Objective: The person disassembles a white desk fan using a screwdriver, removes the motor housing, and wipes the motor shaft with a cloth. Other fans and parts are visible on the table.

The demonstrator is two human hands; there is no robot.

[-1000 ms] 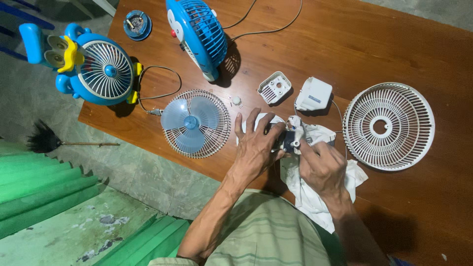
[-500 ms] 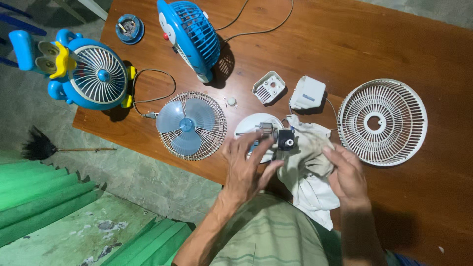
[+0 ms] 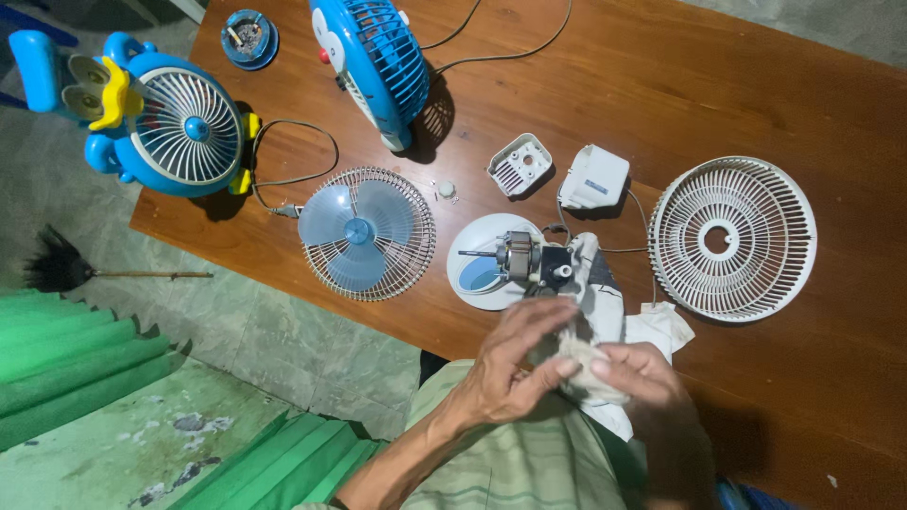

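A long brown wooden table [image 3: 718, 85] fills most of the overhead view, spread with desk fans and loose fan parts. On the right lies a round white fan grille [image 3: 733, 238], flat on the wood. At the far left edge stands a blue and yellow cartoon-shaped fan [image 3: 161, 118], and near the top a blue fan [image 3: 373, 61] stands on its base with its cord trailing away. Left of centre, a wire guard with pale blue blades [image 3: 364, 233] lies flat. Near the table's front edge rests a white round housing [image 3: 487, 269] with a bare fan motor [image 3: 524, 257] on it, shaft pointing left. Beyond it are a white vented cover [image 3: 519, 163] and a white box-shaped cover [image 3: 593, 177]. A tiny white knob [image 3: 445, 190] sits alone.

Both hands meet at the front edge on a white cloth [image 3: 605, 312] that lies just beside the motor. The left hand [image 3: 515, 364] has its fingers closed over a bunched fold of it; the right hand [image 3: 642, 387] pinches the same bunch from the other side.

Risks, as a judgement: the cloth runs under or against the motor, so a tug could drag motor and housing off the near edge. The small knob could roll away if the table is knocked.
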